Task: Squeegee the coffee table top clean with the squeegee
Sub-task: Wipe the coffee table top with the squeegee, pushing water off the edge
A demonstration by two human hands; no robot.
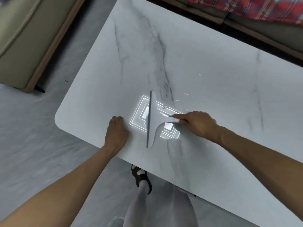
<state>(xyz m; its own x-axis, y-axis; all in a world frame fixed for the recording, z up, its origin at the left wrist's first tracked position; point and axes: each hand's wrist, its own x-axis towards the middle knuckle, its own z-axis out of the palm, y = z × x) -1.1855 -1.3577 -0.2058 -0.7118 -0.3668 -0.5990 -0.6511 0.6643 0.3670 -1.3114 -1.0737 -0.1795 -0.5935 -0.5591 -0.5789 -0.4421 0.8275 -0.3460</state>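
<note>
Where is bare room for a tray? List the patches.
Free on the white marble coffee table: the far half by the red patterned blanket, and the right end past the right hand. Crowded: near edge, with left hand, pale grey squeegee, water droplets.

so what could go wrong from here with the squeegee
1. The left hand rests on the coffee table close beside the squeegee; a stroke that way may bump it.
2. The right hand grips only the handle's end, so the long blade may press unevenly and leave streaks.
3. The water drops lie on the handle side; a push away from them would likely miss them.
</note>
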